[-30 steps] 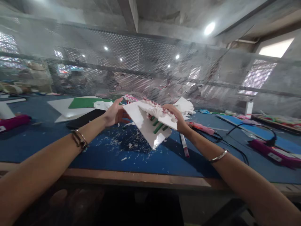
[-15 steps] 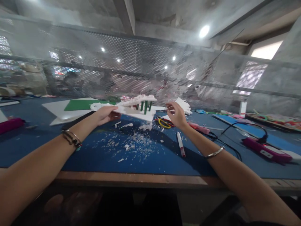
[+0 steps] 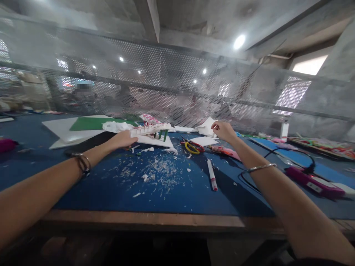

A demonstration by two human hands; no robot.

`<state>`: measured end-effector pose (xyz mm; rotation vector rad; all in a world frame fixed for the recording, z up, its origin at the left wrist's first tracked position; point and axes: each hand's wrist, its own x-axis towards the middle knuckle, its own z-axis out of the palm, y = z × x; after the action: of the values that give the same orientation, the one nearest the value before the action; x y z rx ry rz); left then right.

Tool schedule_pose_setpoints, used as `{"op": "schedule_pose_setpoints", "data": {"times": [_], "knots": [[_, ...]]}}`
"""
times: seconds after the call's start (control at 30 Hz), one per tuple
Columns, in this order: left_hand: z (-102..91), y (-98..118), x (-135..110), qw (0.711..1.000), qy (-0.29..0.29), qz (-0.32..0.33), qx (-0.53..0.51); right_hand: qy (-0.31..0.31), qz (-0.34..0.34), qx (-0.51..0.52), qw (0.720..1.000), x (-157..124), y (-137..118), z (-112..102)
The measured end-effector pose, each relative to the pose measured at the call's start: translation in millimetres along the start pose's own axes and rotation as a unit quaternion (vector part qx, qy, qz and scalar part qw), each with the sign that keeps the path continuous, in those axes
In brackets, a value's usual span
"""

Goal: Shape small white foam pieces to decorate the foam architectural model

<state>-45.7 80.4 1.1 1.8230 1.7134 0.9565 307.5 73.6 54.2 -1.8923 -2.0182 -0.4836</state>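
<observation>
A small model (image 3: 162, 136) of white foam-like pieces, with green posts and a pink-and-white patterned part, rests on a white base at the table's middle. My left hand (image 3: 123, 139) is closed at the left end of this model, its fingertips partly hidden. Farther right, my right hand (image 3: 225, 131) is raised with curled, pinching fingers beside a white crumpled sheet (image 3: 205, 127); what lies between the fingertips is unclear. Between the hands are yellow-and-red-handled scissors (image 3: 192, 147) and a flat white piece (image 3: 204, 141).
White scraps (image 3: 161, 168) litter the blue tabletop (image 3: 111, 192). A white marker (image 3: 212, 175) lies near the right forearm. Also there are a pink-red tool (image 3: 226, 152), a purple power strip (image 3: 314, 181) with black cable, and a green sheet (image 3: 94, 124). A perforated screen (image 3: 166, 81) stands behind.
The model has come down and slightly left in my left hand, from a tilted, raised position onto the table. My right hand has moved right, away from the model, and its fingers have curled.
</observation>
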Motion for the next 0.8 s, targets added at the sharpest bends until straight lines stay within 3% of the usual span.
{"op": "schedule_pose_setpoints", "data": {"times": [0.13,0.23,0.37,0.47,0.63,0.8], "knots": [[-1.9,-3,7,0.974,-0.018,0.061,0.218,-0.167,-0.034,-0.061,0.983,32,-5,4],[1.5,5,3,0.94,-0.027,0.103,0.324,-0.239,-0.062,-0.09,0.965,65,-24,14],[13.2,10,-6,0.905,-0.038,0.161,0.393,-0.25,-0.099,-0.111,0.957,108,-57,36],[20.7,3,-7,0.86,-0.053,0.217,0.459,-0.239,-0.106,-0.125,0.957,134,-75,55],[22.6,-12,-1,0.889,-0.017,0.241,0.39,-0.221,-0.1,-0.119,0.963,154,-89,84],[21.2,-13,4,0.905,-0.036,0.24,0.349,-0.193,-0.064,-0.097,0.974,162,-90,103]]}}
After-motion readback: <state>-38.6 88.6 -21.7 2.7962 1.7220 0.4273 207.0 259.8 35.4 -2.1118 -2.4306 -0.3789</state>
